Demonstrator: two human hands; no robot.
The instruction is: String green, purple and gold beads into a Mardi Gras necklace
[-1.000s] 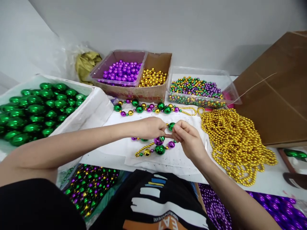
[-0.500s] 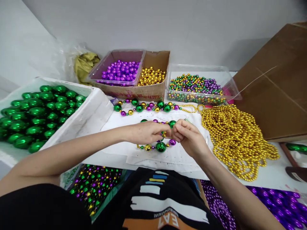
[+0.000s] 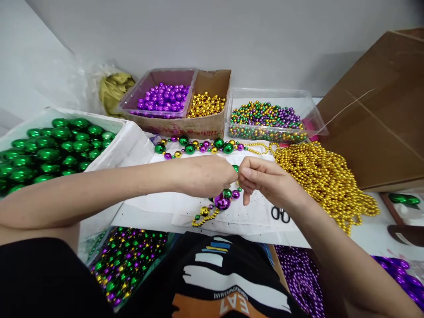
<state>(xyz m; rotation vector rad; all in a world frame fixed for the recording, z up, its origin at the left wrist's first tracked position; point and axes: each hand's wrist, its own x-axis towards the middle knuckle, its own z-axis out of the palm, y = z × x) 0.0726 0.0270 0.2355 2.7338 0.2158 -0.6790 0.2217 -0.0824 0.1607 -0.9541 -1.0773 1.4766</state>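
Observation:
A bead necklace (image 3: 222, 201) in green, purple and gold lies on the white cloth under my hands, partly hidden by them. My left hand (image 3: 210, 176) is closed on it, back of the hand upward, with most fingers hidden. Touching its fingertips, my right hand (image 3: 263, 176) pinches thumb against forefinger, the other fingers curled; whatever it grips is too small to make out. Black-handled scissors (image 3: 281, 214) lie on the cloth below my right hand. Behind my hands, a second bead string (image 3: 202, 146) stretches across the cloth.
Left stands a white box (image 3: 132, 141) of large green beads. At the back are a carton (image 3: 172, 126) with purple and gold beads and a clear tub (image 3: 271, 92) of small mixed beads. Gold bead chains (image 3: 318, 181) heap at right, before a large cardboard box (image 3: 374, 115).
Both hands stay together while my left forearm has risen slightly. The necklace has shifted under them, so a large purple bead now shows below. The scissors have come into view.

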